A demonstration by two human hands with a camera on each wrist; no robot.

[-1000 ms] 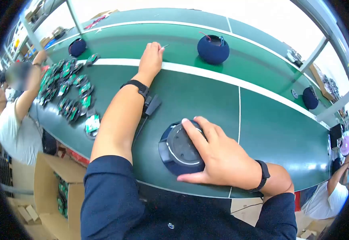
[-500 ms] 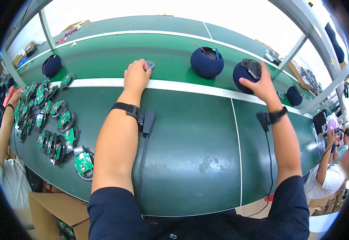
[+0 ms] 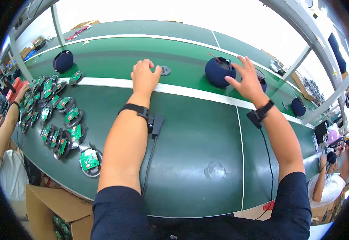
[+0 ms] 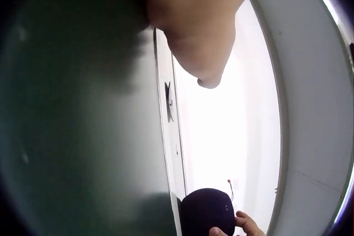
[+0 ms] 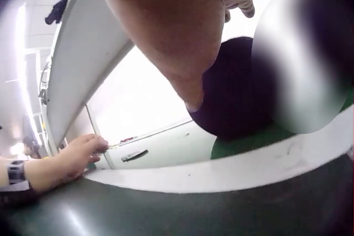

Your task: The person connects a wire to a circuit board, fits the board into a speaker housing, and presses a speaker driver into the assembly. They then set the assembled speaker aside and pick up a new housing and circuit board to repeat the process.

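Observation:
My right hand (image 3: 248, 82) reaches to the right side of a round navy shell (image 3: 218, 74), thumb and fingers spread wide. Red and blue wires stick up from the opening in its top. In the right wrist view the thumb tip overlaps the dark shell (image 5: 235, 97). A second navy shell (image 3: 263, 85) sits just right of that hand, partly hidden by it. My left hand (image 3: 144, 78) is over the white strip, fingers loosely bent and holding nothing visible. Right beside its thumb lies a small grey disc with holes (image 3: 165, 71) on the green surface.
Many green circuit boards on black round bases (image 3: 72, 116) cover the table's left side. More navy shells stand at far left (image 3: 63, 61) and far right (image 3: 298, 107). An open cardboard box (image 3: 54, 204) is at lower left. People work at both sides; metal posts frame the bench.
My right hand carried a navy shell from near me to the back strip, let it go, then moved left to the wired shell. The left hand stayed at the strip; its thin tool is no longer visible.

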